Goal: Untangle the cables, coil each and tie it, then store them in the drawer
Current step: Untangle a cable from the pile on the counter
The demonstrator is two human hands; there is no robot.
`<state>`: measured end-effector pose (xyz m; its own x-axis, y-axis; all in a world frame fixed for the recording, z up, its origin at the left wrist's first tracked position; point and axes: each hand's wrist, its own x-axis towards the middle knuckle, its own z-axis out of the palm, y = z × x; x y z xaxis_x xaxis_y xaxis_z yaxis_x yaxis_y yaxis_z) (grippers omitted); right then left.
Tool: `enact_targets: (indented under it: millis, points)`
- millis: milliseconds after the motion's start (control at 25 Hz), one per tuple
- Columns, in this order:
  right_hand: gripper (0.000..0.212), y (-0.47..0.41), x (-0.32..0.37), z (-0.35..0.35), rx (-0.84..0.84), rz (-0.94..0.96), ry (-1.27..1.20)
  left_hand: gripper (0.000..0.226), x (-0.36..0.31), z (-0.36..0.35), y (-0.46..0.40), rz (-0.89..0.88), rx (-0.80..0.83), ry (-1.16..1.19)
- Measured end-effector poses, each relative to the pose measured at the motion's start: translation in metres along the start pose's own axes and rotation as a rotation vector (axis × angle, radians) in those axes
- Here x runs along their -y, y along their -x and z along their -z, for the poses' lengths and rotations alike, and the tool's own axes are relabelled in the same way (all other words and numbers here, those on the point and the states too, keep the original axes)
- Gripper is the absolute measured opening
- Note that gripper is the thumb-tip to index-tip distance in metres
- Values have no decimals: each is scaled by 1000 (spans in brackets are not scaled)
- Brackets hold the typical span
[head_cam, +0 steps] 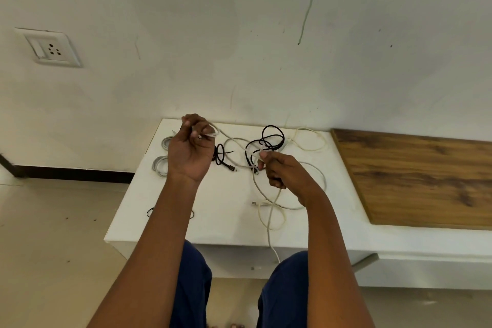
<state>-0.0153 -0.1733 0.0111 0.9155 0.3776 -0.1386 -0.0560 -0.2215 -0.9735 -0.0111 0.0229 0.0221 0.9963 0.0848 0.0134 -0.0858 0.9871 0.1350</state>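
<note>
Both the left hand and right hand pinched the white cable; drawing it slowly from the black cable would avoid tightening knots.

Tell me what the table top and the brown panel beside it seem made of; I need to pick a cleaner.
The table top looks like matte white painted board or laminate: even colour, no grain, faint sheen. The brown panel looks like wood or wood-print laminate: dark streaky grain, flat satin face. The picture cannot settle which.
</note>
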Motion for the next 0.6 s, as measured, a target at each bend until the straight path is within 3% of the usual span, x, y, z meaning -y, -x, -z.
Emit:
enact_targets:
  millis: [160,280,440,600]
  points:
    - [20,4,4,-4,177,-13,201,35,4,10,-4,-131,-163,-89]
    - [24,3,8,-8,248,-10,151,36,15,10,-6,-160,-218,-447]
    - [27,3,12,-8,191,79,185,39,33,15,-3,-88,-160,-967]
    - [30,2,11,-8,76,137,170,29,37,19,2,42,-52,-1278]
